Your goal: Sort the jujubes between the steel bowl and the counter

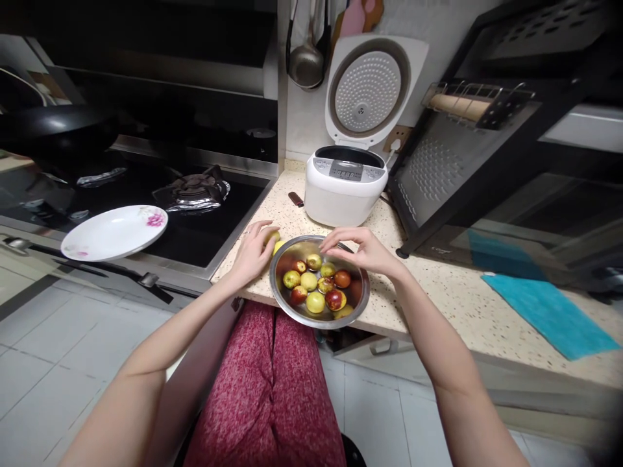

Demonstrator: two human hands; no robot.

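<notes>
A round stainless steel bowl (277, 295) sits at the counter's front edge with several jujubes (315, 301) in it, some yellow-green and some blotched red-brown. My left hand (254, 251) is low over the counter at the bowl's left, its fingers curved round a yellow-green jujube (272, 237). Close by the bowl's left rim, another bit of yellow shows, partly covered by the hand. My right hand (366, 250) reaches over the bowl's far right rim, fingertips drawn together above the fruit. Whatever is between those fingertips, if anything, is hidden.
Behind the bowl stands a white rice cooker (341, 198) with its lid raised. A floral white plate (117, 232) rests at the stove's front edge, near a wok (53, 130). To the right are a black-framed rack (438, 162) and a turquoise cloth (549, 314).
</notes>
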